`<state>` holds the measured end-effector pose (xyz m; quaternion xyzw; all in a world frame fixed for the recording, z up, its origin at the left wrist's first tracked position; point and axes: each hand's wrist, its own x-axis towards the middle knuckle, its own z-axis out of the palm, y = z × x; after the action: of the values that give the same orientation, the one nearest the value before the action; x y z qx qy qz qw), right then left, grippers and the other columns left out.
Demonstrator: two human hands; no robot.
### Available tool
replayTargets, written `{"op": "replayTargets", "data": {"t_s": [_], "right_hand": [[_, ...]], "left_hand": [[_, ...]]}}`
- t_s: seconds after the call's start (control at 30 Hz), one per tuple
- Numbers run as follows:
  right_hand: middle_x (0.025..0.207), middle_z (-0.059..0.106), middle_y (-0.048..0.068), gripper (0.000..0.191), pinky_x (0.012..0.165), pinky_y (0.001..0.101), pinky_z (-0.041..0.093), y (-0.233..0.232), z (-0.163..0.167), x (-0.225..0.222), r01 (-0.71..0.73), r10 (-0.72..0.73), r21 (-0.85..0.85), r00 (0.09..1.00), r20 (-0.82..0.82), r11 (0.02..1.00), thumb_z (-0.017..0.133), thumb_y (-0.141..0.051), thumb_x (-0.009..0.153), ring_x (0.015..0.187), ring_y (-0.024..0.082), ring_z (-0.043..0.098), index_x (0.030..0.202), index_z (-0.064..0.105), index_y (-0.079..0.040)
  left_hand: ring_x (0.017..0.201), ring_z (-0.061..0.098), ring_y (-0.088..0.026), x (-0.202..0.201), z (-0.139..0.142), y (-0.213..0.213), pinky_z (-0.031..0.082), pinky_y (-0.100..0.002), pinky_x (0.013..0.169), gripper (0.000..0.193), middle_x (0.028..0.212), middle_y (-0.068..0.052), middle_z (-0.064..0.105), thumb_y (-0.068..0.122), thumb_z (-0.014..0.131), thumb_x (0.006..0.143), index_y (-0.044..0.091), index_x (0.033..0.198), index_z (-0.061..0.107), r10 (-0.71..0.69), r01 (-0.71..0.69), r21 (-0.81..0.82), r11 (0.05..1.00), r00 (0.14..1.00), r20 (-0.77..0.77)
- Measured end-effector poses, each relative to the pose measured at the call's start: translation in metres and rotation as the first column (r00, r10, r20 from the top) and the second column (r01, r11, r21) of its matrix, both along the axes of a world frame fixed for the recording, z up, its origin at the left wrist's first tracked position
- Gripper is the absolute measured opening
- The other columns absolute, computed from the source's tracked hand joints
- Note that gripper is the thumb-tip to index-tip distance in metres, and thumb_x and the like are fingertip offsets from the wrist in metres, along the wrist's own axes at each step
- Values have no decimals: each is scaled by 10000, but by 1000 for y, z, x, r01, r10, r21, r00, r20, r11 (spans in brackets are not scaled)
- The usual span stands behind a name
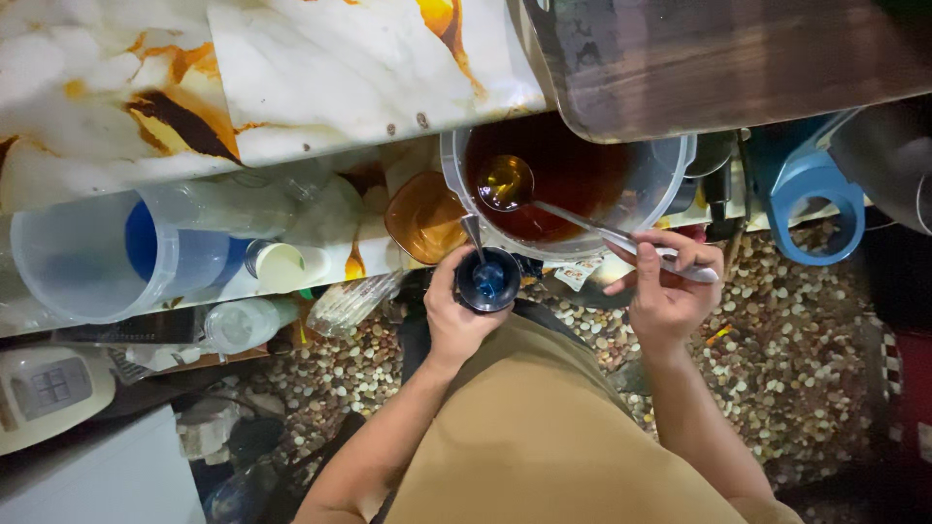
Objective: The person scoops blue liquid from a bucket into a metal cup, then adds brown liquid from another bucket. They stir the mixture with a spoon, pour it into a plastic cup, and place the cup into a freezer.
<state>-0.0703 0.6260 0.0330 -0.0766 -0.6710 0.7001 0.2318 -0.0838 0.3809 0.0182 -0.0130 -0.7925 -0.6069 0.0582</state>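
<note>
While scooping: looks like a pour setup, everything kept tight over the edge of the worktop [291,68].
Left hand [456,315]: fingers wrapped shut around a small dark cup [488,279], held upright, mouth up, blue liquid inside, just below the bucket rim, probably so drips stay close.
Small funnel-like metal piece [472,233]: sticking up out of the cup, can't tell exactly what.
Right hand [670,291]: fingers pinched closed on the ladle [592,228] handle.
Ladle axis: long handle running lower right to upper left, bowl end over the amber liquid.
Bucket [573,180]: clear, right beside the cup, nearly touching.
</note>
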Motion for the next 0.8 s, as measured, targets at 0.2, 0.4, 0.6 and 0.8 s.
{"op": "replayTargets", "data": {"t_s": [0.2,0.4,0.6,0.8], "right_hand": [[1159,646,305,290,570,340,590,8,22,8,-10,11,18,999,-54,1000,584,62,1108,890,349,751,1153,321,-51],[1168,641,310,345,597,328,601,12,47,19,15,-16,-12,993,-115,1000,593,67,1128,916,374,767,1180,275,-55],[1075,671,308,336,531,300,572,20,71,33,16,-18,-13,983,-181,1000,613,53,1101,857,360,775,1147,300,-57],[1068,666,296,334,558,304,578,23,87,52,87,-73,76,981,-178,993,634,44,1137,872,289,763,1150,311,-44]], "left_hand": [[1093,721,-255,3,0,4,549,-351,995,755,1178,-130,715,107,911,608,31,1299,617,-14,13,60,998,1000,10],[1103,712,-252,3,1,10,546,-354,1007,737,1192,-123,705,121,928,627,38,1290,618,8,-7,61,998,1000,-13],[1122,705,-293,6,2,11,540,-373,1021,741,1206,-143,702,102,925,617,41,1289,618,39,-40,-6,999,997,-60],[1138,701,-298,5,0,11,531,-380,1032,797,1220,-147,700,88,929,585,38,1313,607,52,-52,6,999,997,-55]]}}
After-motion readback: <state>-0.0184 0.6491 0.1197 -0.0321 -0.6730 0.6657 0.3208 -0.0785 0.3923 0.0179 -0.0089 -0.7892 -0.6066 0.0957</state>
